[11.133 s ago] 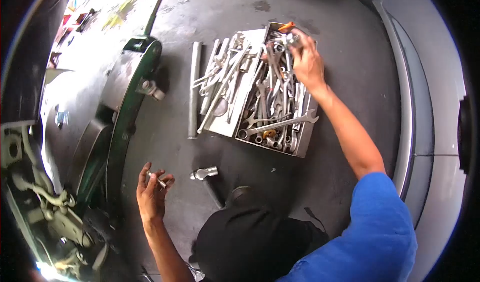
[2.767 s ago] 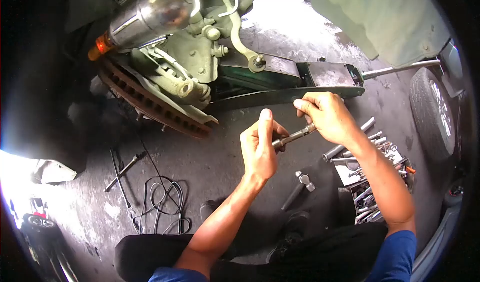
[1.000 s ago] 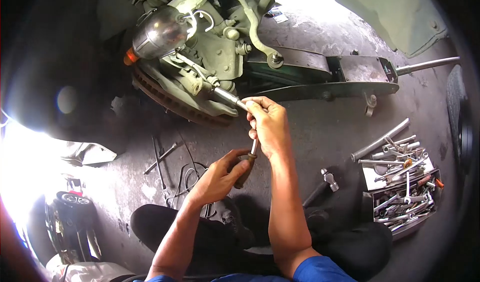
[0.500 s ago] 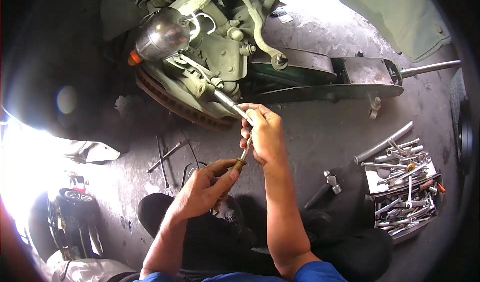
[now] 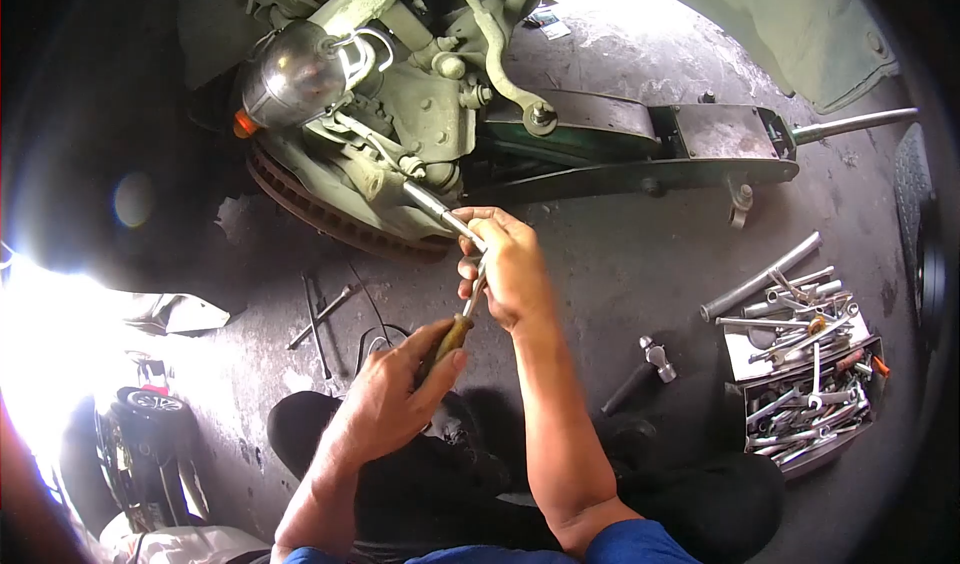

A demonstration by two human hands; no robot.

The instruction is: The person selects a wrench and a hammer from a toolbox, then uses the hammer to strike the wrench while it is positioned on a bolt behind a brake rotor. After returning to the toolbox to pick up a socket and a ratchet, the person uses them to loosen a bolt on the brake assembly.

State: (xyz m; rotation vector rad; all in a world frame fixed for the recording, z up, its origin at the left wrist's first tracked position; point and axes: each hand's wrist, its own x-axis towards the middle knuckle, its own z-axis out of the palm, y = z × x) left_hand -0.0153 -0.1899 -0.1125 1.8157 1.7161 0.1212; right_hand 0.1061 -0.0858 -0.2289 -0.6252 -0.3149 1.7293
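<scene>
My left hand holds the yellowish handle of a screwdriver between thumb and fingers. The screwdriver's thin metal shaft points up toward my right hand. That hand is closed around the lower end of a silver metal rod, close to the screwdriver's upper end. Where the screwdriver tip meets the rod is hidden by my right fingers. The rod slants up to the left, to the suspension parts above a rusty brake disc.
A metal work lamp hangs on the suspension at upper left. A floor jack lies under the vehicle. On the floor are a hammer, a metal pipe and a box full of wrenches and tools.
The camera view has shifted slightly, carrying the vehicle parts a little left in the picture. More of the screwdriver handle shows now, with my left fingers straighter along it. My right hand keeps its grip.
</scene>
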